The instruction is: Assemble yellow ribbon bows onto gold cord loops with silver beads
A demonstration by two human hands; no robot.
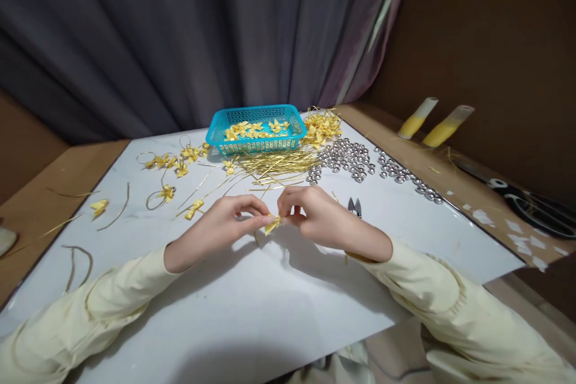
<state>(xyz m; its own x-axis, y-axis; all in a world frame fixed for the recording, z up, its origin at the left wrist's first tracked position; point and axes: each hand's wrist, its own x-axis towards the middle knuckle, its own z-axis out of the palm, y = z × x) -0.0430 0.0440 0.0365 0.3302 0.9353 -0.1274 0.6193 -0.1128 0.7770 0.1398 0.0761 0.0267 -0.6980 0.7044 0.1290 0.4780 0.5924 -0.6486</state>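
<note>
Left hand [222,223] and right hand [323,216] pinch a small shiny yellow ribbon piece [272,228] between them, over white tabletop [270,318]; seemingly unfinished. Gold-looped yellow ribbon bows [167,193] at left look done. Apparently unused: loose thin gold cords [279,165], small silver beads [346,157].

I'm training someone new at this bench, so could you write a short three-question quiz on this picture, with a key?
1. Where are the silver-coloured beads? A: inside the blue basket; B: right of the gold strands; C: under the left sleeve.
2. True or false: the left hand and right hand are both at one yellow ribbon piece.
3. Fill in: the small snips lie beside the ____ forearm.

Key: 1 B; 2 true; 3 right.
</note>
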